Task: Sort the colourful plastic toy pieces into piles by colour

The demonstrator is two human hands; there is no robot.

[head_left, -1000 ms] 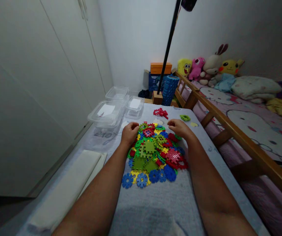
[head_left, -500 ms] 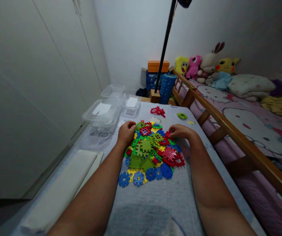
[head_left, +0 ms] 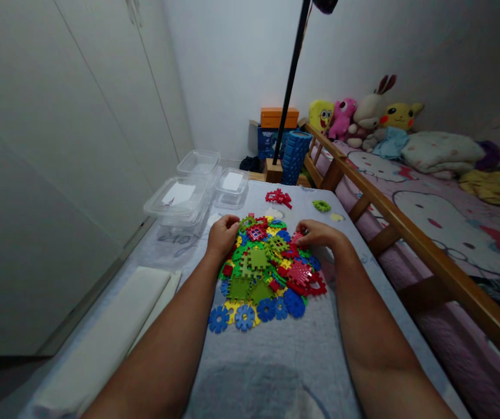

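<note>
A heap of plastic interlocking building pieces (head_left: 257,259) in red, green, yellow and blue lies on the cloth-covered table. At its far right side, my right hand (head_left: 320,234) pinches a red building piece (head_left: 295,238) between thumb and fingers, just over the heap. My left hand (head_left: 224,237) rests against the heap's upper left edge, its fingers curled together; whatever they may hold is hidden. Blue flower-shaped discs (head_left: 245,318) lie along the near edge. Beyond the heap are a small group of red pieces (head_left: 278,198) and a green ring-like piece (head_left: 321,206).
Clear plastic boxes (head_left: 175,201) stand at the table's back left, some with white paper on them. A folded white cloth (head_left: 106,337) lies along the left side. A wooden bed rail (head_left: 389,224) runs along the right, and a black pole (head_left: 291,81) rises behind.
The red piece in my right hand has turned so that more of its face shows, and the right fingers have shifted slightly. My left hand stays at the heap's edge.
</note>
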